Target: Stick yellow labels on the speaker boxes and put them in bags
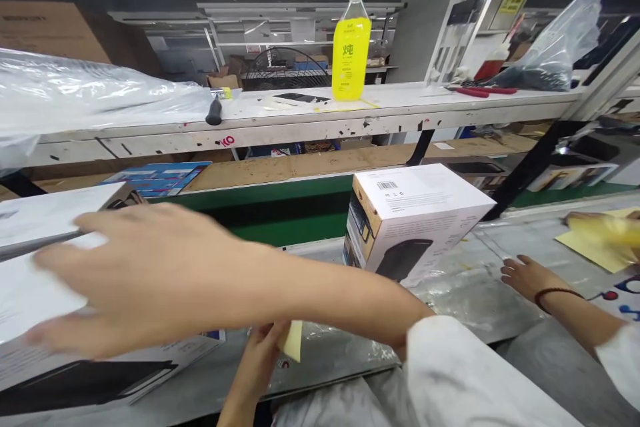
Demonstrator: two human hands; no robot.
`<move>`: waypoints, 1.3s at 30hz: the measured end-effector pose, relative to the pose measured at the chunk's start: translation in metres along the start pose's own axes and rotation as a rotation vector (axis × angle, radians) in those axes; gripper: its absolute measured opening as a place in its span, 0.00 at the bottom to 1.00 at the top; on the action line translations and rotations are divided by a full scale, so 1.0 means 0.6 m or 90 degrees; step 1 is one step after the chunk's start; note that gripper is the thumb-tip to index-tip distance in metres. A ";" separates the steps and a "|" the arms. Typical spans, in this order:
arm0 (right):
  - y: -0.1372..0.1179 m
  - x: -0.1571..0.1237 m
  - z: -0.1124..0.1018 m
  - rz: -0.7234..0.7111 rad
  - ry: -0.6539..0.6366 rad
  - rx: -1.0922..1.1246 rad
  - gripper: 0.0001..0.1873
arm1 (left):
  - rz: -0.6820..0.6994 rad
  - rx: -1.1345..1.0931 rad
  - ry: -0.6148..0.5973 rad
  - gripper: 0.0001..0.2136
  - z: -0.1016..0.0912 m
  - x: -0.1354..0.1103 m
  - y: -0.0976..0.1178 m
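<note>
My right hand [135,273] stretches across to the left, its fingers spread and a little smeared by motion. It is over the white printed boxes at the left edge; I cannot tell whether it touches them. The nearer box [195,353] lies below that hand and shows a dark device printed on its side. A second white box [55,213] is behind it. Low in the middle, partly beneath my right forearm, my left hand [263,353] pinches a small pale yellow sheet [293,341]. Another white printed box [425,197] stands upright right of centre.
At the right, a co-worker's hand [530,277] with a bracelet rests on the grey bench [480,307], near a yellow sheet [590,240]. A shelf [300,120] above carries a yellow bottle [351,53], red-handled pliers [480,91], a screwdriver [214,112] and plastic wrap [90,90].
</note>
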State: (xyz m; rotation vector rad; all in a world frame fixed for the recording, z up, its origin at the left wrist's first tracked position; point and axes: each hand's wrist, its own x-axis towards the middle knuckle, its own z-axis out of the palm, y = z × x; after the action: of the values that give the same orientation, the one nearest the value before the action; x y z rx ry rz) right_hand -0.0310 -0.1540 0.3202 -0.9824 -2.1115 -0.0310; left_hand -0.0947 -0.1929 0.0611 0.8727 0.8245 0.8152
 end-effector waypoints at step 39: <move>0.109 -0.407 -0.008 0.361 0.161 0.011 0.04 | 0.212 0.397 -0.104 0.16 0.114 0.029 0.104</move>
State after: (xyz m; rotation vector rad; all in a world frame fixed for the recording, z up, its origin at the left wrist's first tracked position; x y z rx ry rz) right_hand 0.1094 -0.2651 0.1414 -1.4506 -1.5477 0.1398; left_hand -0.0441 -0.1745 0.1385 1.6400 0.8098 0.7666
